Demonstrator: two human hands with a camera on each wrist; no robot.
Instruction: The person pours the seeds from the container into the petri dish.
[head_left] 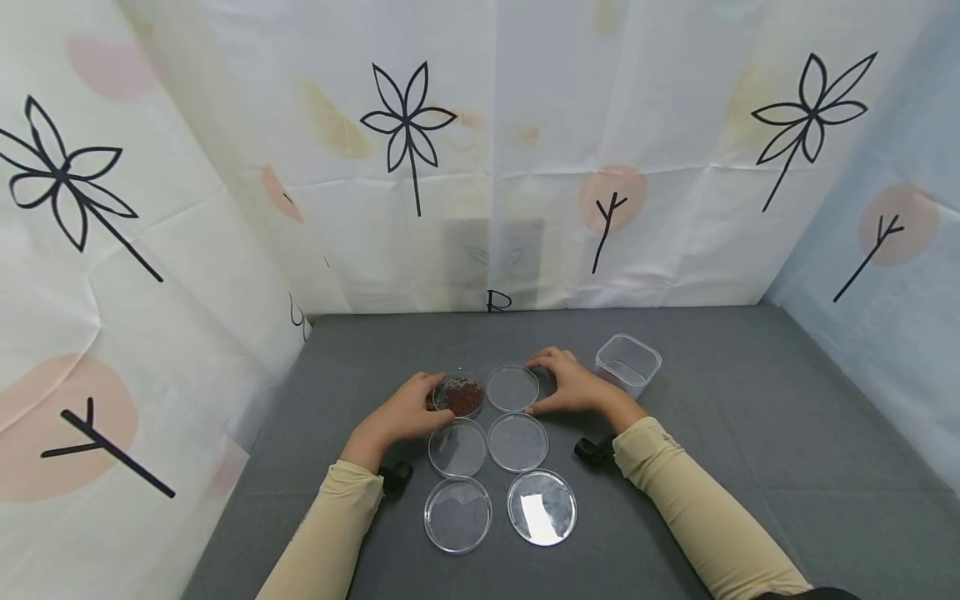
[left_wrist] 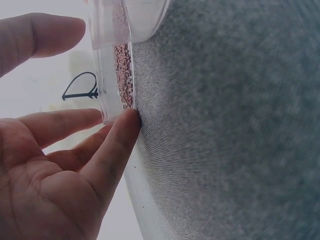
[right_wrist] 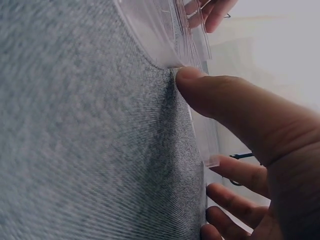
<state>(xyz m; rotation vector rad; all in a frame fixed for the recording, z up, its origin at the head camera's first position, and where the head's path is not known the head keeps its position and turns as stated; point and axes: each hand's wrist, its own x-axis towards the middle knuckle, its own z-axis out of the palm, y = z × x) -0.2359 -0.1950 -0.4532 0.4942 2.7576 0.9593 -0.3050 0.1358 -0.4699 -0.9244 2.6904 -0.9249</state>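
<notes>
A round clear petri dish of reddish-brown granules [head_left: 467, 395] lies at the back left of the dish group. My left hand [head_left: 408, 408] is beside it, with its fingertips [left_wrist: 129, 119] touching the edge and the thumb [left_wrist: 60, 34] raised apart from the wall. To its right lies a clear petri dish [head_left: 513, 388] without visible granules. My right hand [head_left: 573, 383] holds this dish by its right side, thumb [right_wrist: 200, 92] at the near rim and index finger at the far rim.
Four more dishes lie toward me: a middle-left dish [head_left: 457, 448], middle-right dish [head_left: 518, 442], front-left dish [head_left: 457, 515] and shiny front-right dish [head_left: 558, 487]. A clear plastic tub [head_left: 637, 358] stands behind my right wrist. Printed curtains surround the grey table [head_left: 750, 400].
</notes>
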